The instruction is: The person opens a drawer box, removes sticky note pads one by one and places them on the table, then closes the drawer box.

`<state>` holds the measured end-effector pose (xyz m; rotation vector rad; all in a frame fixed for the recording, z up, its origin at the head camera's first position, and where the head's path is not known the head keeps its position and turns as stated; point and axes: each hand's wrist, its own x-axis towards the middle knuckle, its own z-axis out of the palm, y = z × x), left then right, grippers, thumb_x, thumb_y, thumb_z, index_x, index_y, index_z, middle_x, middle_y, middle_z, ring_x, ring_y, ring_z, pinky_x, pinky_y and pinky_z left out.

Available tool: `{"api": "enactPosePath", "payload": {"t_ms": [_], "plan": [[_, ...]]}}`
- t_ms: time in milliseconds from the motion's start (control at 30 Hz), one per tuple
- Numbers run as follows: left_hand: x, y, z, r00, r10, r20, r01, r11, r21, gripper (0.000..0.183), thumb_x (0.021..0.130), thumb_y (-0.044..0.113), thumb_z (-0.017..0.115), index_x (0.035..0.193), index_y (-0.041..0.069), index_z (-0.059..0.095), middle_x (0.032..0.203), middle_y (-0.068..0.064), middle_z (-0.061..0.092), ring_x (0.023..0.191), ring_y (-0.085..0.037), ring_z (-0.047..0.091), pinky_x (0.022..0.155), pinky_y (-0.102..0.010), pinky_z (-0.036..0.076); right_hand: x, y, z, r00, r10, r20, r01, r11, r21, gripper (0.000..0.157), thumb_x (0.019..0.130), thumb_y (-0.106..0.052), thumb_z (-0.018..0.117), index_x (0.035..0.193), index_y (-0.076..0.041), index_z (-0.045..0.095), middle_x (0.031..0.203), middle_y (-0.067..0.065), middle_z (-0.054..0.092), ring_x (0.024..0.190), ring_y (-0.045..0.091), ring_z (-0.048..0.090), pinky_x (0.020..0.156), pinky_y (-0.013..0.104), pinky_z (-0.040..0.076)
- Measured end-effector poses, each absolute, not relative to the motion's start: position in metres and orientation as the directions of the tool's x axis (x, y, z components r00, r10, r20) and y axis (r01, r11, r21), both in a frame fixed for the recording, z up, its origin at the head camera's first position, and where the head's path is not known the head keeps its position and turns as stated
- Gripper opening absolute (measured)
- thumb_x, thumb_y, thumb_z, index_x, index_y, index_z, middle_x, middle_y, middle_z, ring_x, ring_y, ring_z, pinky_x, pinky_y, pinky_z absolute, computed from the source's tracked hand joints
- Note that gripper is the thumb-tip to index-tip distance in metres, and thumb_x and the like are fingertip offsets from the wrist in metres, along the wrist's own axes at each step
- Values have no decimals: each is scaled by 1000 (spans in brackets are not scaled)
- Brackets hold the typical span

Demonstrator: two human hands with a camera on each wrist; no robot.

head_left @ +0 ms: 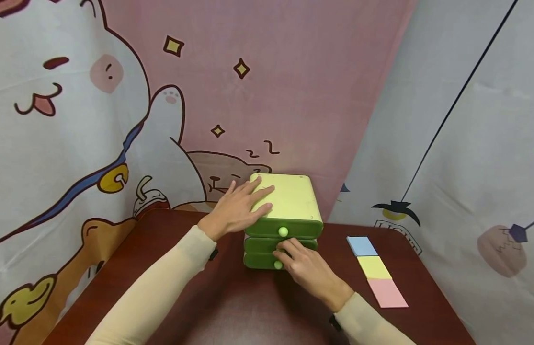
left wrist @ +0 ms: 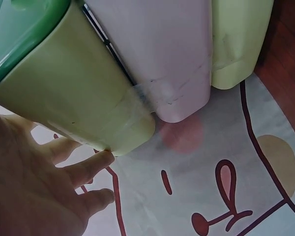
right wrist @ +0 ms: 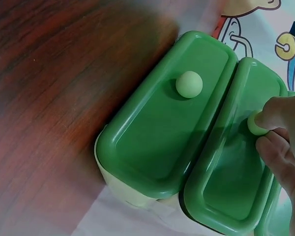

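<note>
A small three-tier drawer unit point(head_left: 290, 194) stands on the table, with a pale yellow top and green drawer fronts. My left hand point(head_left: 238, 211) rests on the left of its top, fingers spread and fairly straight. In the left wrist view, the unit's side shows yellow-green outer tiers and a pinkish middle tier point(left wrist: 162, 54). At the middle drawer front point(right wrist: 231, 182), my right hand point(head_left: 312, 270) pinches the round pale-green knob point(right wrist: 255, 123) between thumb and fingers. The top knob point(head_left: 283, 232) and bottom knob point(right wrist: 189, 84) are untouched.
Blue point(head_left: 362, 246), yellow point(head_left: 374, 267) and pink point(head_left: 387, 293) paper pads lie in a row to the right on the dark red-brown table point(head_left: 232, 311). Behind hangs a cartoon-printed cloth point(head_left: 292, 86), close to the back of the unit.
</note>
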<state>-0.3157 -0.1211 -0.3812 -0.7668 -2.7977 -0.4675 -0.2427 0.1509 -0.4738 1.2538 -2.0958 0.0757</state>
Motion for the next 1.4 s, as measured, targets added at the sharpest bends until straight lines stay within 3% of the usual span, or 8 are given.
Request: {"api": "enactPosePath", "payload": {"t_ms": [300,1000,1167,1400], "plan": [[-317,-122,-382,-840,461,287,531,808,256,74,118,76,35,183,40,40,196,-8,25,179,-43,35,147,-74,12,-244,149,-472,-309,-753,581,-790,543,284,42,83,-5,107,120,-11,88,122,4,77,111,20,74,80,25,68],[-313,-121,-377,-858,464,219,511,815,274,83,115,83,33,186,41,28,199,-10,12,182,-42,24,148,-72,8,-238,150,-473,-356,-740,570,-788,566,243,40,89,-1,101,125,-12,87,129,5,75,113,20,72,77,24,67],[-311,-118,-378,-859,460,225,509,819,267,87,115,84,32,187,38,27,198,-13,10,180,-46,28,149,-70,7,-238,150,-473,-355,-740,571,-784,569,249,39,90,-2,101,125,-12,87,127,5,75,112,20,72,79,24,67],[-312,-117,-380,-848,456,271,518,821,239,85,116,82,32,185,34,35,196,-16,20,177,-46,37,149,-68,11,-238,150,-474,-358,-743,565,-786,567,247,40,90,-1,101,126,-12,86,128,5,75,113,20,72,77,22,66]]}}
